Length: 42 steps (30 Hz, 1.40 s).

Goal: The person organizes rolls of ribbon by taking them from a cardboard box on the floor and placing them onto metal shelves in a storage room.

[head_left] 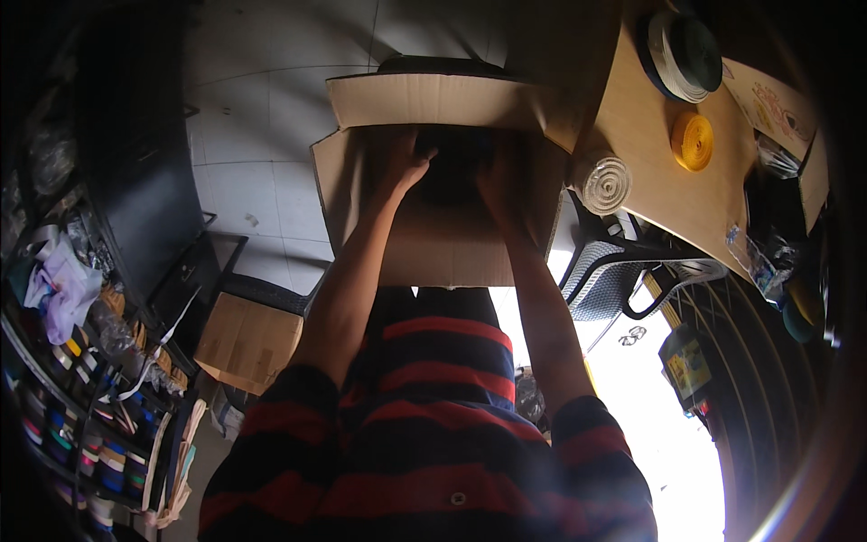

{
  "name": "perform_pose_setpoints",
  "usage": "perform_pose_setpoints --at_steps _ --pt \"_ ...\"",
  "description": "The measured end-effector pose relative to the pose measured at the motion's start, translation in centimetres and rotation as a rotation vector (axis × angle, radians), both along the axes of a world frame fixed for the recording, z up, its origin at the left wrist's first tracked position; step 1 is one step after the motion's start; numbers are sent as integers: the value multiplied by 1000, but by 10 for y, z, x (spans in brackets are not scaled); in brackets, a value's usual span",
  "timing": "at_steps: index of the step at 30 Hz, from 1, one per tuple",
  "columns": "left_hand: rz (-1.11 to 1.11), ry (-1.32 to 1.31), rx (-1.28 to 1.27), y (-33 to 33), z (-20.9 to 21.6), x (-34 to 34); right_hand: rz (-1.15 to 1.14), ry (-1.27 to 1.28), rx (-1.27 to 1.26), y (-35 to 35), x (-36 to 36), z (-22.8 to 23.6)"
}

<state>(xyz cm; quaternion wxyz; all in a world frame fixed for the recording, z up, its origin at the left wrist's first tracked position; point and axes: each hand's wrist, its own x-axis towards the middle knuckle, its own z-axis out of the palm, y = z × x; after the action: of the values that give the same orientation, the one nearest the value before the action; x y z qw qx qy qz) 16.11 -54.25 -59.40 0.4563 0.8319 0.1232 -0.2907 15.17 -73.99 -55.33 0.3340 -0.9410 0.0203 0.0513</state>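
A cardboard box (442, 248) stands in front of me with its flaps folded outward. Both my arms reach down into it. My left hand (409, 169) is inside near the left wall, its thumb bent toward a dark shape (452, 172) in the middle. Its other fingers fade into shadow, curled against that dark shape. Across from it, my right hand (495, 181) lies deep in shade on the right of the same shape, its fingers hidden. What the dark shape is cannot be made out.
On the right, a tan table (637, 135) holds a yellow webbing roll (692, 142), a beige roll (606, 183) and a dark roll (697, 56). Below it is a mesh-backed chair (601, 275). A smaller carton (248, 341) and a shelf of colourful spools (113, 452) are at left.
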Motion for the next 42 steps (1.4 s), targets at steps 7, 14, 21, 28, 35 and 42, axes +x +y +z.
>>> perform_pose_setpoints --at_steps 7,14,21,28,35,42 --pt "719 104 -315 11 72 -15 -10 -131 180 12 -19 6" --pt "914 262 -1022 14 80 -75 366 -129 14 59 -39 112" --pt "1082 287 -1118 18 130 -65 427 -101 182 72 -43 144" --pt "947 37 -840 11 149 -56 195 30 182 71 -41 161" --pt "809 72 -331 12 138 -52 -1 279 487 63 -20 123" --pt "501 -174 186 12 41 -37 -310 585 798 22 -13 91"
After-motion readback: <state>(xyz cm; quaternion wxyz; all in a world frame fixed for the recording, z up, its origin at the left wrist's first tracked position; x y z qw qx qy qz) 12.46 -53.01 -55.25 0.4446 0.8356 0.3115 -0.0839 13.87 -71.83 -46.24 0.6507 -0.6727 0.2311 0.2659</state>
